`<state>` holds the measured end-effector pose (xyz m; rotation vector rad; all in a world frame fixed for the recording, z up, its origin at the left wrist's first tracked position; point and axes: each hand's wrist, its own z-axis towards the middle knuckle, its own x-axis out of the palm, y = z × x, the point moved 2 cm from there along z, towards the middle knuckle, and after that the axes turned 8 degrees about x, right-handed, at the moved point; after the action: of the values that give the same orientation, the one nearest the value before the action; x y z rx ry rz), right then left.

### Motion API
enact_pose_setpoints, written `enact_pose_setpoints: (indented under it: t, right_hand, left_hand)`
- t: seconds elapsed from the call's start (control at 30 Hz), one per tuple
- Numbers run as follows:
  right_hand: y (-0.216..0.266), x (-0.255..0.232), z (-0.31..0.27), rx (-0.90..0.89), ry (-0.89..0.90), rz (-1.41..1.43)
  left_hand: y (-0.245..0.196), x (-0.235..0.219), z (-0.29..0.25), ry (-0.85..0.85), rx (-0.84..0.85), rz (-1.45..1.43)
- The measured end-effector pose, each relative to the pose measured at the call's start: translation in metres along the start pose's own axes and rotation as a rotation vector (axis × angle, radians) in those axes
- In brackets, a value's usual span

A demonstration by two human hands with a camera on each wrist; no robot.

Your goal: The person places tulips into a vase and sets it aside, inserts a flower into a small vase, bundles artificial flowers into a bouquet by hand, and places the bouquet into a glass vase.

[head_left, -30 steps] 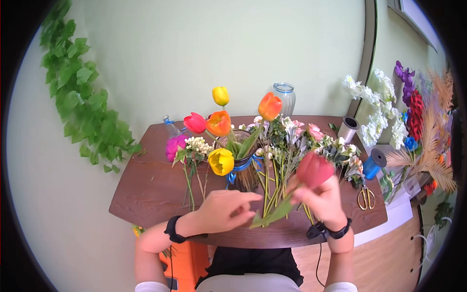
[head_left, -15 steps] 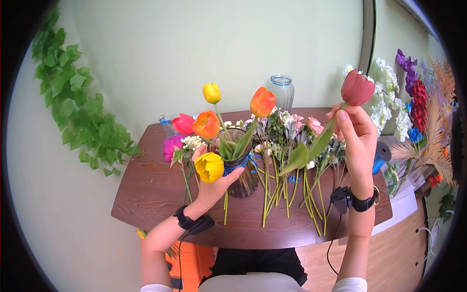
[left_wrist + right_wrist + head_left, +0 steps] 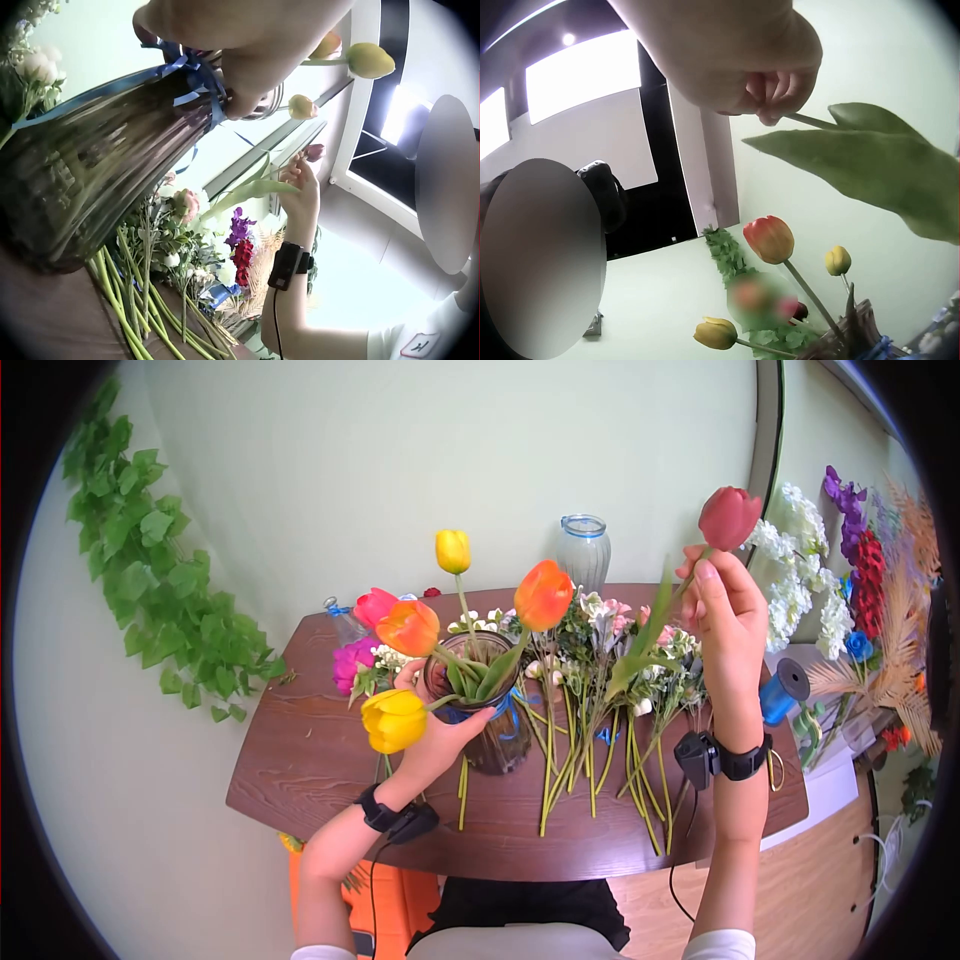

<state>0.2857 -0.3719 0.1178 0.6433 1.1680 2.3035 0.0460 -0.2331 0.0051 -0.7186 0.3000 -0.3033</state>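
My left hand [image 3: 440, 748] grips the dark glass vase [image 3: 502, 748] round its neck, where a blue ribbon [image 3: 196, 79] is tied. Out of the vase rise yellow tulips [image 3: 452, 551], orange tulips [image 3: 544, 596] and a pinkish-red tulip [image 3: 374, 607]; one yellow bloom leans out over the left hand. Raised to the right, my right hand [image 3: 735, 622] pinches a dusky red tulip [image 3: 729, 518] by the stem just under its bloom. Its long green leaves [image 3: 862, 169] hang below that hand, apart from the vase.
Cut flower stems [image 3: 570, 760] with white and pink blooms lie right of the vase. A magenta flower [image 3: 352, 663] lies left. A clear glass vase [image 3: 585, 555] stands at the back, a blue ribbon spool [image 3: 785, 692] at the right edge. Ivy [image 3: 160, 560] hangs on the left wall.
The right hand has lifted the red tulip up and to the right from low over the table. The left hand has moved from the table's front to the vase and taken hold of it.
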Motion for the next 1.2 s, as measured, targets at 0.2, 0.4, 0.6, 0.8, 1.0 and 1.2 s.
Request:
enact_pose_setpoints:
  t: [0.2, 0.4, 0.6, 0.8, 1.0, 1.2]
  right_hand:
    - [-0.005, 0.006, 0.014, -0.063, 0.006, 0.067]
    - [-0.002, 0.015, 0.028, -0.073, 0.017, 0.248]
    - [0.013, 0.023, 0.031, -0.082, 0.033, 0.474]
    - [0.021, 0.038, 0.024, -0.082, 0.082, 0.555]
    - [0.016, 0.058, 0.013, -0.064, 0.1, 0.471]
    - [0.012, 0.068, 0.011, -0.053, 0.139, 0.497]
  left_hand:
    - [0.026, -0.021, 0.004, 0.16, -0.072, -0.261]
    - [0.021, -0.036, 0.017, 0.502, -0.11, -0.099]
    - [0.016, -0.045, 0.022, 0.601, -0.283, -0.227]
    - [0.022, -0.058, 0.016, 0.404, -0.157, -0.552]
    - [0.01, -0.083, 0.003, 0.099, -0.125, -0.481]
    - [-0.013, -0.08, -0.005, 0.057, 0.098, -0.127]
